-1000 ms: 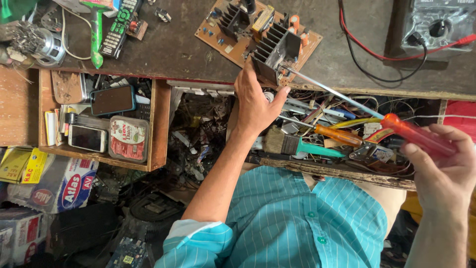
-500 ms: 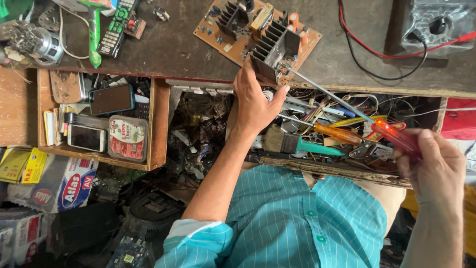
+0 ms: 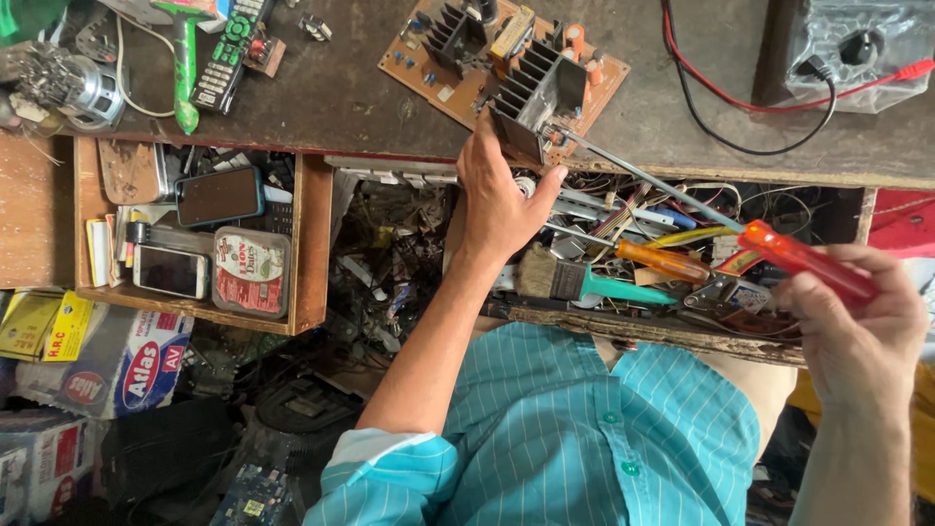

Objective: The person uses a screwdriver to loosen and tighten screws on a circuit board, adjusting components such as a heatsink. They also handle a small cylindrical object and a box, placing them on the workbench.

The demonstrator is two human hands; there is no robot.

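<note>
1 circuit board (image 3: 502, 60), 2 phones (image 3: 220, 195), 1 tin (image 3: 251, 273), 2 screwdrivers (image 3: 799, 258), maybe more in drawer clutter.

Electronics repair workshop: worn bench (image 3: 370, 97) bearing a circuit board (image 3: 497, 54), open drawer (image 3: 672, 263) of tools and wires.

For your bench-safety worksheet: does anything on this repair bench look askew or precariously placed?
Yes. The circuit board lies slanted, its heatsink corner overhanging the bench edge. The left hand steadies it; the right hand aims a red-handled screwdriver there.
</note>
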